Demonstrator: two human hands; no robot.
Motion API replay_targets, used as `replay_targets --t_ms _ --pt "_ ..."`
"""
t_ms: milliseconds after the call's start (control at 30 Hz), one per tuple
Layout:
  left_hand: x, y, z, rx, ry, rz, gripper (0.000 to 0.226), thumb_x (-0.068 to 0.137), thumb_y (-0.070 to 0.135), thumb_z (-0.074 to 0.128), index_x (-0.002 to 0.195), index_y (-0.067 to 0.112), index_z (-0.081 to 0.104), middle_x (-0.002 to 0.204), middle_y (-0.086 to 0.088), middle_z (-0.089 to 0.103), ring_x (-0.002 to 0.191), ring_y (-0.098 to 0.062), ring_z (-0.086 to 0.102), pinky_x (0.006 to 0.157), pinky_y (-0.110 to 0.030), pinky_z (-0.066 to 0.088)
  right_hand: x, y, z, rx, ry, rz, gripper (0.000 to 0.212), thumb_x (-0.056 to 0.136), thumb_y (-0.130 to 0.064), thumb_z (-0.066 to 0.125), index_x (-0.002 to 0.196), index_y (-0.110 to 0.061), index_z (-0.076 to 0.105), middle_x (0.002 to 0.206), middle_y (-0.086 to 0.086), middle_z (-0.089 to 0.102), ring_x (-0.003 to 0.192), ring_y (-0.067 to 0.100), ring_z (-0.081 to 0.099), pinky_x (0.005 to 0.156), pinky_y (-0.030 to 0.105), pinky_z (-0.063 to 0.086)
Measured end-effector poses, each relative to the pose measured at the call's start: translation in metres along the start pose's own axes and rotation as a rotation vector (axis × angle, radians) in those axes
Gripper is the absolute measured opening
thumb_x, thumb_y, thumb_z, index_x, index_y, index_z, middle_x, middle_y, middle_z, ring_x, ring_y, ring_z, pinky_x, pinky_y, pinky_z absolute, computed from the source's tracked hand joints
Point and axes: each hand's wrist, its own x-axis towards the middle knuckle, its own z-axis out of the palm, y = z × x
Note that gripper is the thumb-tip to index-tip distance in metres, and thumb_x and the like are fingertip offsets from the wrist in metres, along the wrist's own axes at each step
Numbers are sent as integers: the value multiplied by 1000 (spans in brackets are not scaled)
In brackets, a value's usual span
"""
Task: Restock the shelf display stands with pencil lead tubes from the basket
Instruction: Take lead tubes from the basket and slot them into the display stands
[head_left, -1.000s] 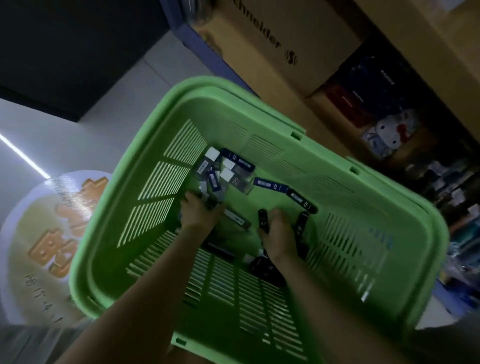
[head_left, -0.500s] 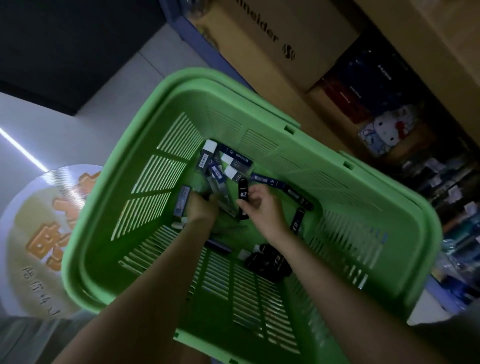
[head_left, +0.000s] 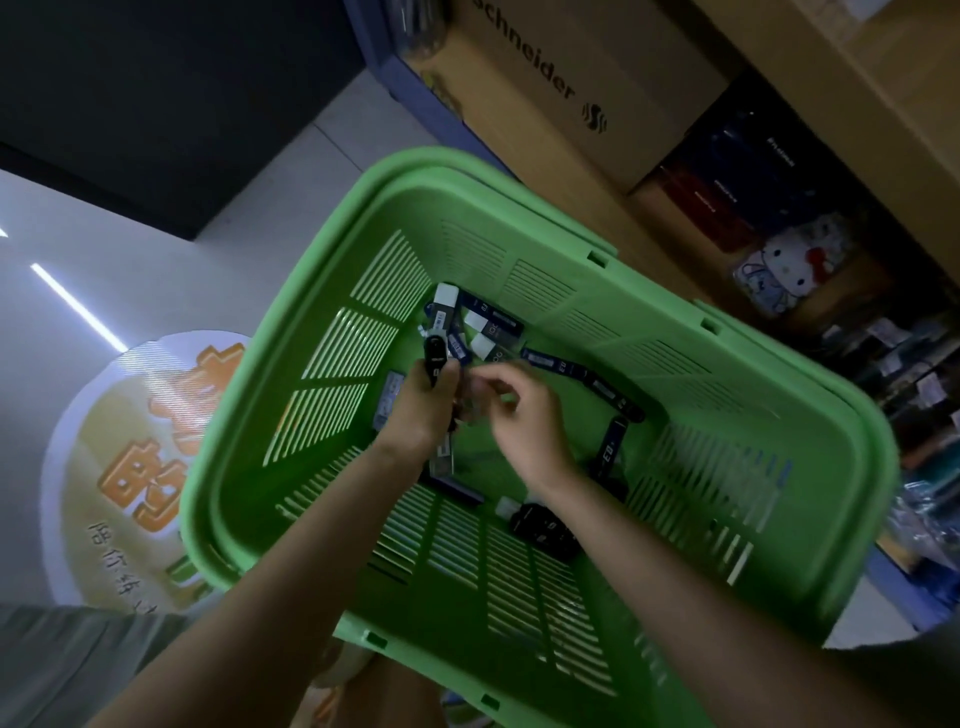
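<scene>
Green plastic basket (head_left: 431, 161) holds loose pencil lead tubes (head_left: 488, 327) scattered over its bottom, most toward the far corner. Left grip (head_left: 421, 410) curls round one black tube (head_left: 435, 358), which stands upright above the fist. Right grip (head_left: 524, 421), just beside it, shows curled, blurred fingers; I cannot tell whether it pinches anything.

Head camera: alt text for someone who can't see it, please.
Two bare arms reach into a green plastic basket; the left hand grips a black pencil lead tube while the right hand hovers beside it. More tubes lie scattered on the basket floor.
</scene>
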Motion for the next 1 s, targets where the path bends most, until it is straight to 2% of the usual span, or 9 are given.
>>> replay_targets --t_ms 100,200,300,367,533,700,800,867,1000 --pt "-5 10 -10 7 14 35 20 103 25 36 101 13 51 77 -2 56 54 -11 47 47 -16 43 19 25 -5 -238 52 0 37 91 -17 59 126 -4 53 125 11 55 115 22 55 93 22 45" --pt "-8 14 -18 28 55 48 15 102 25 37 100 14 47 73 -1 53 52 -11 45 43 -13 42 33 39 4 -426 -76 99 71 87 -40 62 141 -4 34 143 12 38 132 26 35 106 31 33" --pt "-9 15 -26 27 89 40 17 102 23 36 104 9 45 71 -1 51 51 -12 44 39 -11 38 39 39 24 -645 -19 124 94 72 -58 69 141 -6 30 141 11 35 130 25 29 110 35 27" --pt "-9 13 -32 42 103 40 18 102 22 36 104 7 45 71 -2 51 51 -12 45 39 -11 39 42 36 37 -771 29 148 99 67 -62 70 137 -7 30 138 10 35 126 25 31 106 34 26" --pt "-12 12 -38 62 89 21 18 103 24 35 106 8 44 73 -1 51 52 -11 44 39 -10 39 45 45 47 -862 6 57 73 80 -54 63 128 -5 38 131 11 42 119 23 38 102 31 29" --pt "-15 11 -34 84 74 22 22 102 25 36 111 7 47 77 -2 53 55 -11 46 39 -9 39 39 48 37 -665 -40 42 48 90 -30 61 126 -4 44 126 14 47 116 22 43 98 26 38" --pt "-20 12 -31 70 61 20 23 102 25 36 114 9 46 78 -2 54 56 -11 46 39 -9 40 33 49 31 -713 -78 97 33 96 -21 50 123 -2 47 123 16 50 110 24 48 88 27 39" --pt "-23 12 -30 70 60 13 22 102 25 37 116 9 45 79 -2 54 55 -11 46 38 -9 40 30 56 32 -707 -25 127 28 98 -19 44 119 -1 50 120 17 51 111 29 48 91 35 39" --pt "-31 9 -32 56 58 -11 20 101 23 41 112 7 45 74 -2 50 55 -11 46 44 -15 44 22 47 25 -623 -2 301 29 100 -18 37 118 0 50 118 15 52 110 27 48 93 35 39"
